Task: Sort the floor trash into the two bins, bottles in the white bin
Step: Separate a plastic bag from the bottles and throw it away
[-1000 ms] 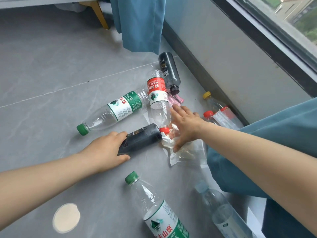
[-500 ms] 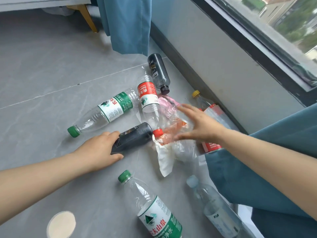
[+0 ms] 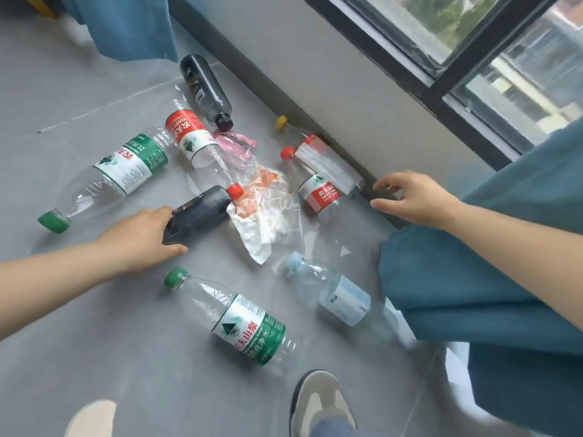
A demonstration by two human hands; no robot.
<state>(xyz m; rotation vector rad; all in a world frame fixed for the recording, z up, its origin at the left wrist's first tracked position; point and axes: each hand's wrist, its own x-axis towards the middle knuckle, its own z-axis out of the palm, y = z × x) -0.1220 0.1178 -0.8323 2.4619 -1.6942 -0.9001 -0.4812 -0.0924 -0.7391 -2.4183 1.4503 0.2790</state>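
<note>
The near green bottle [image 3: 249,329] reads 农夫山泉 in red, with white characters ending 净水 on its green band. The far green bottle [image 3: 131,159] shows 农夫 in red, lying sideways. The red bottle by the wall [image 3: 321,193] carries 农夫山泉 over small print that looks like NONGFU SPRING, and the far red bottle [image 3: 186,130] shows 农夫 and NONGFU upside down. The far black bottle [image 3: 205,89] has white letters like "PH"; print on the blue bottle [image 3: 344,299] and on the black bottle [image 3: 202,212] in the left hand [image 3: 138,238] is too blurred to read.
</note>
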